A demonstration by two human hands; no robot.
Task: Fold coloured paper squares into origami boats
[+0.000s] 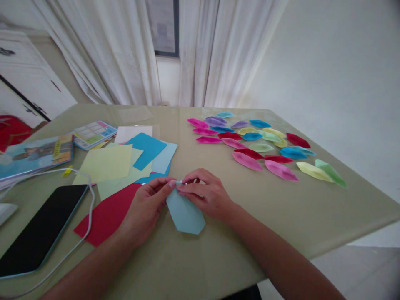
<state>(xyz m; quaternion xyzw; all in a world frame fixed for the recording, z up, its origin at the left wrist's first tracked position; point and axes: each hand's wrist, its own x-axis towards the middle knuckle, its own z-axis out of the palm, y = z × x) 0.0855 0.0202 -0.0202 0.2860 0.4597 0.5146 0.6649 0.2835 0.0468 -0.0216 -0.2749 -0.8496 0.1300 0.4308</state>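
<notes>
Apparently midway through folding light-blue paper [186, 214], pinched in left grip [148, 201] and right grip [210, 192]; done with folded pieces [248, 161], not with flat sheets [108, 162].

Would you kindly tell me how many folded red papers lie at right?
4: one red piece left of the others, a second nearer the camera, a third right of that, a fourth rightmost, farther back; overlaps could hide more.

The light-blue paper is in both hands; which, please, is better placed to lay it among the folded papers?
Right hand, probably: like the left hand, it pinches the light-blue paper, but lies nearer the folded papers.
</notes>
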